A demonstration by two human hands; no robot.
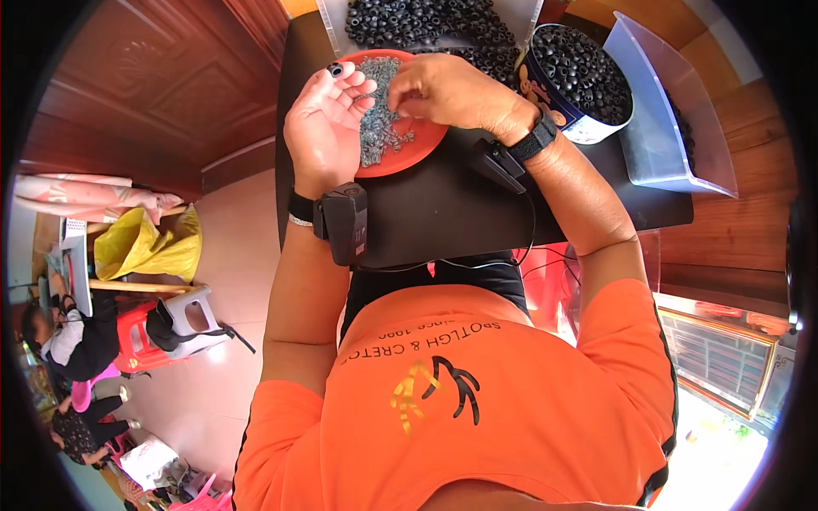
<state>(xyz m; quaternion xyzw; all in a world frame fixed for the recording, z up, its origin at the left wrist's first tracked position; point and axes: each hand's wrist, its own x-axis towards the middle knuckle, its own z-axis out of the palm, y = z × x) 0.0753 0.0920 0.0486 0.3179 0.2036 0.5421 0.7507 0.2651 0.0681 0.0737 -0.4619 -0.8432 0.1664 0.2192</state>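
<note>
Orange shirt cloth [494,392] lies nearest the camera; beyond it both hands meet over the work. At its fingertips the left hand [325,128], palm turned up, grips a black ring [336,70], its opening in view. The right hand [464,89] has its fingers curled together — whether they pinch a piece I cannot tell. To do this well, I judge, keep the ring steady with its hole clear, take one small piece at a time, and work close above the plate so a dropped bit lands there. The ring sits at the very tips of the left fingers, near the red plate [426,149]; the small grey pieces [372,140] lie on that plate, just below the right fingertips. Farther out — a round tub [607,131] of more black rings stands on the dark table [426,217].
</note>
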